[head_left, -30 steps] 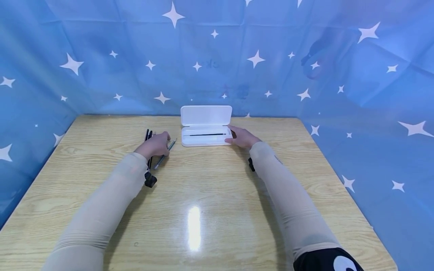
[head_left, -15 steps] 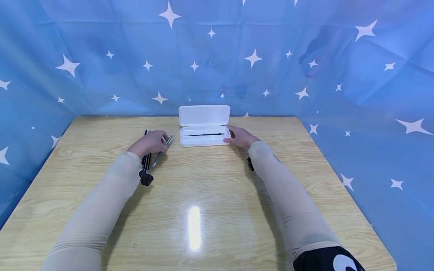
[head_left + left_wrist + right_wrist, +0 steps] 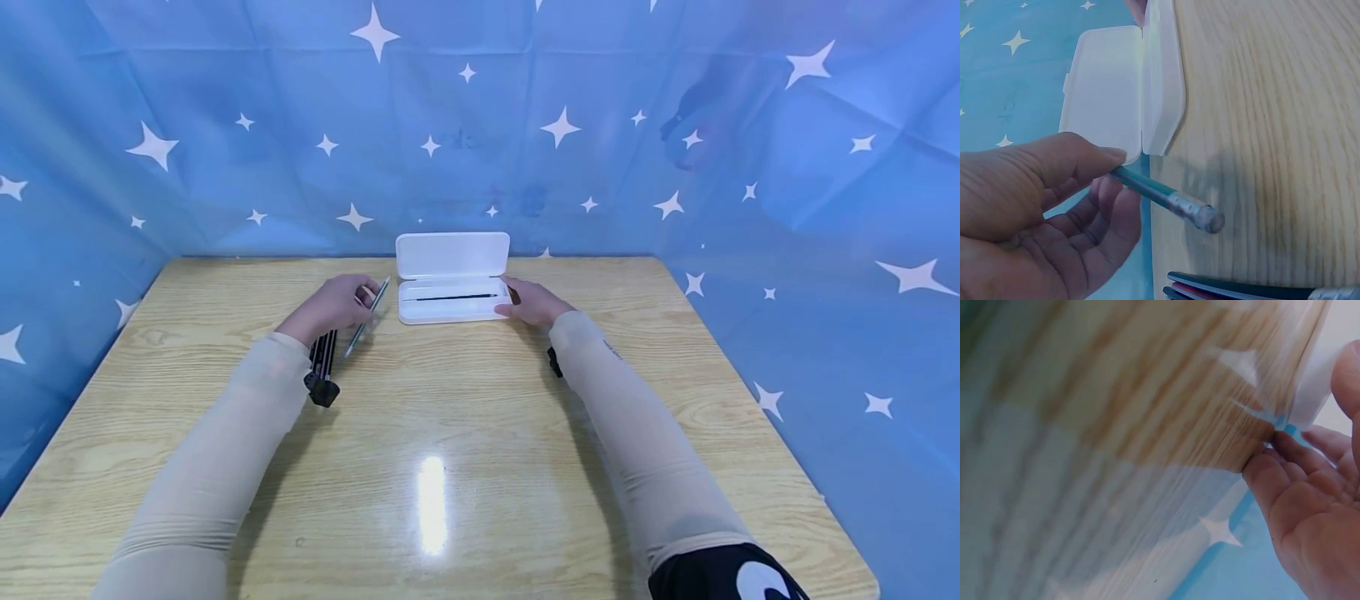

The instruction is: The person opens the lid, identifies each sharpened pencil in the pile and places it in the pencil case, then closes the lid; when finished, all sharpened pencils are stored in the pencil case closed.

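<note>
My left hand [image 3: 330, 307] pinches a green pencil [image 3: 367, 319] between thumb and fingers, to the left of the pencil case. In the left wrist view, the pencil's [image 3: 1150, 187] silver ferrule and eraser end point away from the thumb, above the tabletop. The white pencil case [image 3: 420, 316] stands with its lid [image 3: 452, 254] raised, and one dark pencil [image 3: 453, 297] lies inside. At the case's right end, my right hand [image 3: 534, 303] grips it, thumb on the near side. In the right wrist view, the right hand's [image 3: 1316, 500] fingertips are partly hidden.
Several dark pencils [image 3: 324, 354] lie together beneath the left wrist, partly covered by it and its black camera [image 3: 322, 389]. The wooden table [image 3: 480, 417] ends at a blue star-patterned curtain [image 3: 480, 167] close behind the case.
My left hand has raised the green pencil off the table and moved it slightly farther away. The right hand stays at the case's right end.
</note>
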